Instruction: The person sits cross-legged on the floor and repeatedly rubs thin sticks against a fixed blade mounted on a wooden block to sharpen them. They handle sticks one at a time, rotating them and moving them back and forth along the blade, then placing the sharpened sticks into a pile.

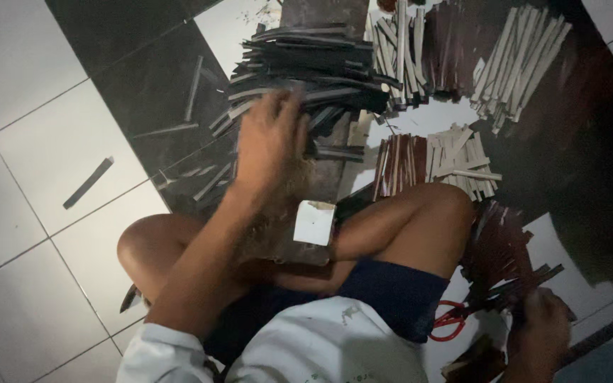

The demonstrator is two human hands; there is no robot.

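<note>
Two hands work apart: the left hand (271, 138) spreads open on the dark strip pile (306, 67) on the floor, steadying it, while the right hand (544, 323) grips dark strips (516, 287).

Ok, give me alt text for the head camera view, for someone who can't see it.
A person sitting on a tiled floor reaches their left hand into a pile of dark strips, while the right hand grips more dark strips. Pale strip bundles and red-handled scissors lie nearby.

Glossy floor tiles (51, 135), matt dark strips (306, 64)
</note>
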